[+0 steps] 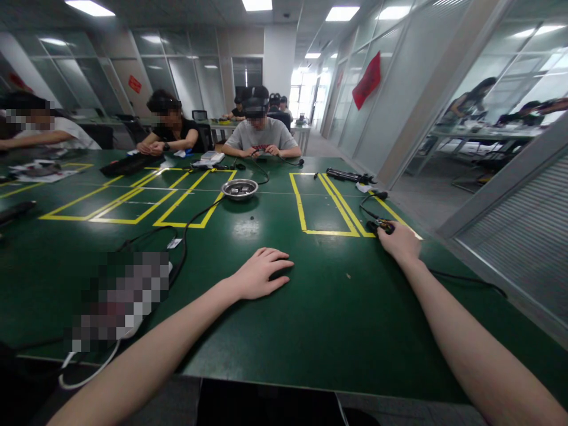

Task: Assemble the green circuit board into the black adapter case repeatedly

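My left hand [264, 273] rests palm down on the green table [310, 331], fingers apart, holding nothing. Farther right, my right hand [400, 241] is closed around a small black object with yellowish parts [380, 225]. Its exact kind is partly hidden by my fingers. Just beyond that hand, a black cable [364, 207] ends in a plug [380, 195]. Ahead of my left hand stands a round metal bowl [239, 189] with small shiny metal pieces in it.
Yellow tape [331, 233] marks rectangles on the table. A black folded tripod-like item [348, 176] lies at the far right edge. To my left are a blurred-out phone-like item [124, 302] and a long black cable [184, 248]. A person [261, 133] sits opposite, with others farther left.
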The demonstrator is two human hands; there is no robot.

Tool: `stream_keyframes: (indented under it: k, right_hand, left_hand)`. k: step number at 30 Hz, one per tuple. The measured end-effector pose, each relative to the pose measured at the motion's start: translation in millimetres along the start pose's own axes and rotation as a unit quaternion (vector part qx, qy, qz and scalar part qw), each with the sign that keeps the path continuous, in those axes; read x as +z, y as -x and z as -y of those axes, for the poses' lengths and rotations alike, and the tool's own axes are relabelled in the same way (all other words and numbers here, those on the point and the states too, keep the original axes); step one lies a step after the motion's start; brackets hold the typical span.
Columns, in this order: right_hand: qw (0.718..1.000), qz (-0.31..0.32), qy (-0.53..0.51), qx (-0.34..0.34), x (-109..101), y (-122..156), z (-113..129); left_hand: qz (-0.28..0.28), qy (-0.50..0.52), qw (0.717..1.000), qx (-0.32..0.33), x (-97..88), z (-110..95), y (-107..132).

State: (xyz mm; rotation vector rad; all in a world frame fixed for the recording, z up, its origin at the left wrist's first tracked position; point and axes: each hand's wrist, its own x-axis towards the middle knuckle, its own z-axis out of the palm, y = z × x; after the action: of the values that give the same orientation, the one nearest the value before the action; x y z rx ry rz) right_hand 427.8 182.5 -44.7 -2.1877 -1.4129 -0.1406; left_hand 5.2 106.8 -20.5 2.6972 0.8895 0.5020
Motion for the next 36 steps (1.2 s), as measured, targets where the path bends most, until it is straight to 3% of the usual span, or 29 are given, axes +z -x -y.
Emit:
stream_keyframes:
  k: [2,4,8,11,13,17,20,24,31,36]
  right_hand:
    - [0.999,0.021,0.018,0.034,-4.8,3.2,9.6]
    - [0.999,0.038,0.010,0.021,-7.8,8.3,19.9]
    - [0.994,0.065,-0.051,-0.078,-4.4,24.8,43.2]
    - [0.965,0.127,-0.126,-0.191,-2.0,44.3,67.1]
    - [0.913,0.203,-0.197,-0.293,-5.6,61.8,85.9]
    - [0.763,0.350,-0.296,-0.456,-24.0,102.6,122.2]
    - [0.712,0.377,-0.307,-0.506,-35.7,126.2,139.2]
    - [0.729,0.337,-0.301,-0.514,-38.7,134.6,141.6]
    - [0.816,0.199,-0.223,-0.494,-34.0,120.1,130.6]
    - [0.848,0.226,-0.119,-0.464,-30.3,107.9,125.7]
  left_hand:
    - [0.001,0.000,1.000,0.000,-0.2,-0.4,-0.3]
    - [0.001,0.000,1.000,0.000,-0.2,-0.5,-0.5]
    - [0.001,-0.002,1.000,0.000,0.2,-0.1,-0.2]
    - [-0.004,-0.003,1.000,0.000,0.1,0.1,-0.1]
    - [-0.023,-0.006,1.000,-0.005,-0.7,-0.8,-0.5]
    - [-0.079,0.011,0.997,0.000,-3.8,-5.0,-1.8]
    - [-0.055,0.041,0.997,0.018,-5.7,-8.2,-2.5]
    - [-0.026,0.041,0.999,0.006,-6.5,-10.1,-2.8]
    - [-0.031,0.006,0.999,-0.027,-4.7,-5.5,-2.5]
    - [-0.031,-0.011,0.998,-0.045,-6.0,-2.4,-2.0]
